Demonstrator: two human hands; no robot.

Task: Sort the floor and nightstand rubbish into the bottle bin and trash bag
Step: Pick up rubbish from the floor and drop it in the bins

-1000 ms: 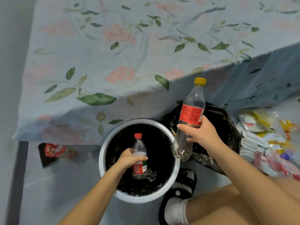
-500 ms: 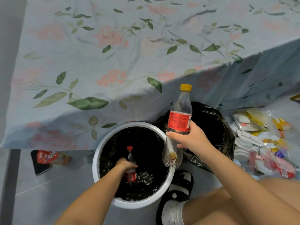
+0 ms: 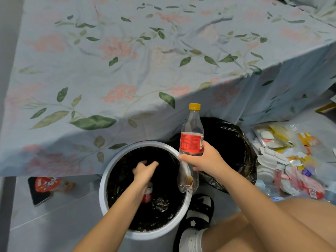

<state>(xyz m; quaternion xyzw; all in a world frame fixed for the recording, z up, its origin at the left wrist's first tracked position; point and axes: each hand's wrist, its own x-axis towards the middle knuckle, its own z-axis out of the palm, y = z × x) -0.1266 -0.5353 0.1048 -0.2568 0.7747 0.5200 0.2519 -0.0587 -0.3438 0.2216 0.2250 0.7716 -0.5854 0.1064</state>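
Note:
A round white bottle bin (image 3: 116, 168) lined with black plastic stands on the floor by the bed. A small red-labelled bottle (image 3: 147, 194) lies inside it, mostly hidden under my left wrist. My left hand (image 3: 144, 170) hovers over the bin's mouth, blurred, fingers loosely spread and holding nothing. My right hand (image 3: 205, 160) grips a clear bottle with a yellow cap and red label (image 3: 190, 142), upright, at the bin's right rim. A black trash bag (image 3: 229, 142) sits open just behind my right hand.
A pile of wrappers and paper rubbish (image 3: 287, 157) covers the floor on the right. A red-labelled bottle on a dark flat object (image 3: 45, 186) lies under the bed's edge at left. A floral bedsheet (image 3: 127, 70) fills the top. My black sandal (image 3: 198, 215) is beside the bin.
My left hand lowered the small bottle into the bin, let it go and rose back up. My right hand has kept the yellow-capped bottle by the bin's rim.

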